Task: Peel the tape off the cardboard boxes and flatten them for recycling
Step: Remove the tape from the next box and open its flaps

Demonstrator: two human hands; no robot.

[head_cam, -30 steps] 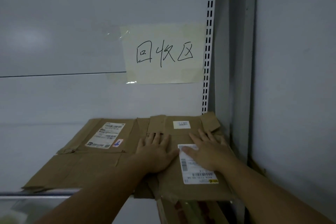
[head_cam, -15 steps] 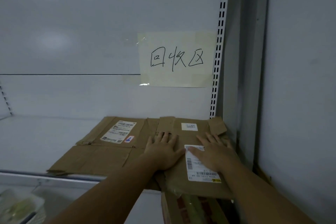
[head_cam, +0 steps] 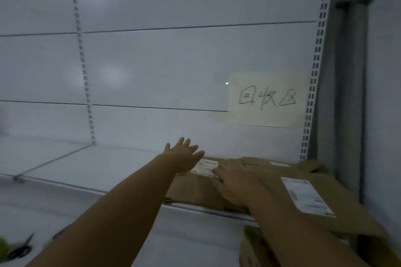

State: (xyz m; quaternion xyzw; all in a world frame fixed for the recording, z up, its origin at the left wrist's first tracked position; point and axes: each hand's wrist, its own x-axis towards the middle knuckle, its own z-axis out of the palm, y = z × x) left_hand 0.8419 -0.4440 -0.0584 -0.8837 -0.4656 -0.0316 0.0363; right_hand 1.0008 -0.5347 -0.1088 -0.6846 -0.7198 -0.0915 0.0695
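Flattened brown cardboard boxes (head_cam: pixel 282 180) lie stacked on a white shelf (head_cam: pixel 97 165) at the right. Two white shipping labels show on them, one at the right (head_cam: pixel 308 197) and one further left (head_cam: pixel 205 167). My left hand (head_cam: pixel 184 154) is lifted off the cardboard near its left end, fingers spread straight, holding nothing. My right hand (head_cam: pixel 236 182) lies flat on the cardboard with straight fingers pointing left. The picture is blurred.
A paper sign (head_cam: pixel 267 99) with handwritten characters is taped to the shelf's back wall. A slotted upright (head_cam: pixel 312 84) and a grey wall close off the right side. Black scissors (head_cam: pixel 19 249) lie below at the bottom left. Another cardboard box (head_cam: pixel 253 247) stands below the shelf.
My view has swung left and up. My left hand has lifted off the cardboard and moved left with fingers spread; my right hand has slid left across the cardboard.
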